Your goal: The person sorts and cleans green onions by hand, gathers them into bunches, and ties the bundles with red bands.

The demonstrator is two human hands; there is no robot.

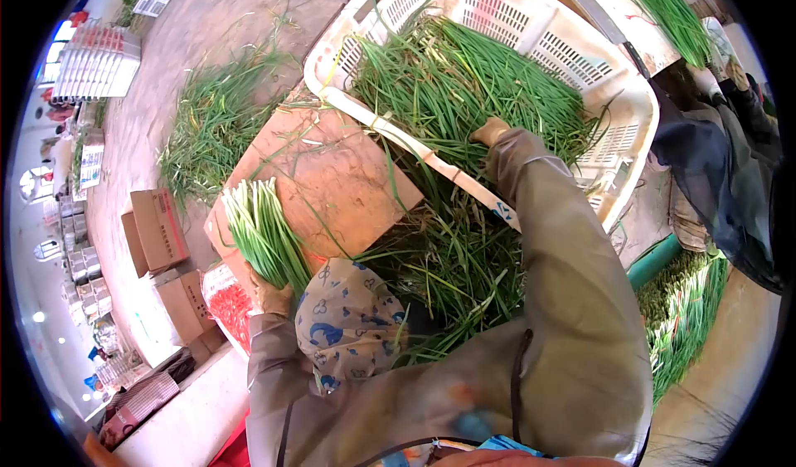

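Observation:
My left hand [272,294] is closed around a bunch of garlic chives [264,222], near its lower part. The pale, evenly aligned stem ends point up over a brown board [332,172]. My right hand [492,131] reaches into a white plastic crate [489,2], on the loose garlic chives [448,77] heaped there. Its fingers look curled into the leaves, their tips partly hidden. A patterned cloth cover [352,322] lies beside my left forearm.
Loose chive leaves [452,276] fill the space below the crate, and more litter [211,127] covers the floor at left. Red ties [230,308] lie by my left wrist. Cardboard boxes [157,231] stand at left. Tied chives [684,326] and another person's dark clothing [705,168] are at right.

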